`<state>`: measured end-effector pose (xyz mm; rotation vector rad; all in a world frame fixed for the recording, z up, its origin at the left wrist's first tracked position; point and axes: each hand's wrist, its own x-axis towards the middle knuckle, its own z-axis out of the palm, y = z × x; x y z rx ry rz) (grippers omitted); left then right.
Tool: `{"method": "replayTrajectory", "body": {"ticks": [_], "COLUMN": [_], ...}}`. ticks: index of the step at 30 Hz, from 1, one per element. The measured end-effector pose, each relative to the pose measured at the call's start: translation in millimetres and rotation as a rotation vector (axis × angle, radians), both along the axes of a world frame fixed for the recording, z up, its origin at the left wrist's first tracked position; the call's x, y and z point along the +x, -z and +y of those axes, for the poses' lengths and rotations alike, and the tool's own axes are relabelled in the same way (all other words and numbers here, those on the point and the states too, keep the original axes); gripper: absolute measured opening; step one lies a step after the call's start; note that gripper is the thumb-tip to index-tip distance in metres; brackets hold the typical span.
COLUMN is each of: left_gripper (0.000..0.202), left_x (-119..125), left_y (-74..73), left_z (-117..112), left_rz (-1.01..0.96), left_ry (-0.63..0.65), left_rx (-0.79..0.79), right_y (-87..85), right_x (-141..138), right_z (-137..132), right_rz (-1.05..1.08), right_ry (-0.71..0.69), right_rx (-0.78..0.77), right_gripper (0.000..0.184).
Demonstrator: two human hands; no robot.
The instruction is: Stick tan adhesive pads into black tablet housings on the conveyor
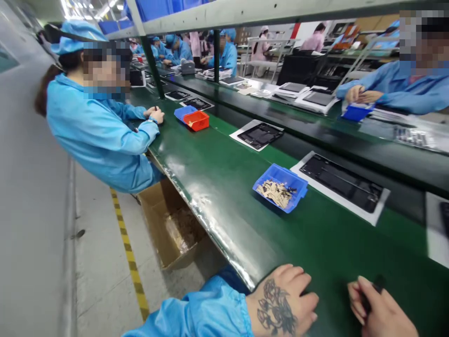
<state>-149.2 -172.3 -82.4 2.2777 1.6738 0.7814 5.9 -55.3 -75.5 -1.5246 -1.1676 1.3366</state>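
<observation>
My left hand (282,302) lies palm down on the green bench top by its front edge, fingers lightly bent and a little apart, with nothing visible in it. At the lower right my right hand (380,309) is closed around a small dark, slim object (379,283); its tip shows above the thumb, and its kind cannot be made out. Beyond both hands sits a blue plastic bin (297,200) holding many small tan pieces and some black ones. Just right of it a black flat panel (342,182) lies on a white sheet.
Another black panel (260,135) lies farther along the bench (224,187). A red bin (198,122) stands near a co-worker in blue (94,121) on the left. Below the edge is an open cardboard box (154,234). Another person (389,89) works across the line.
</observation>
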Motion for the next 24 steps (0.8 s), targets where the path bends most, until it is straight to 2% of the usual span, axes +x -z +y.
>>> {"method": "replayTrajectory", "body": {"ticks": [5,9,11,14,18,20,22,24], "left_gripper": [0.033,0.034,0.033,0.033,0.031,0.027,0.026,0.023], "left_x": [4.5,10.5,13.5,19.7,32.7,39.9,46.4,51.7], "left_y": [2.6,14.0,23.4,39.7,61.7,71.7,75.2,65.7], "left_z": [-2.1,-3.8,-2.4,2.3,9.0,14.2,24.7,42.1], "left_rz": [-0.061,-0.051,-0.029,0.019,0.206,0.208,0.109,-0.050], "left_ry": [0.004,0.024,0.033,0.049,0.228,0.308,0.389,0.592], "left_rx": [0.019,0.024,0.086,0.278,0.526,0.614,0.578,0.349], "right_y": [5.8,7.7,5.8,1.6,1.9,4.7,7.1,7.3], "right_x": [6.1,8.5,8.9,10.1,12.4,13.0,13.0,13.1], "right_z": [-5.1,-11.0,-12.8,-12.3,-9.1,-7.5,-5.3,-1.3], "right_rz": [0.055,0.046,0.015,0.031,0.113,0.153,0.207,0.273], "right_ry": [0.019,-0.150,-0.238,-0.322,-0.327,-0.307,-0.283,-0.234], "right_rx": [-0.052,0.007,0.053,0.023,-0.074,-0.107,-0.145,-0.175], "right_gripper": [0.050,0.050,0.052,0.054,0.058,0.059,0.061,0.061]}}
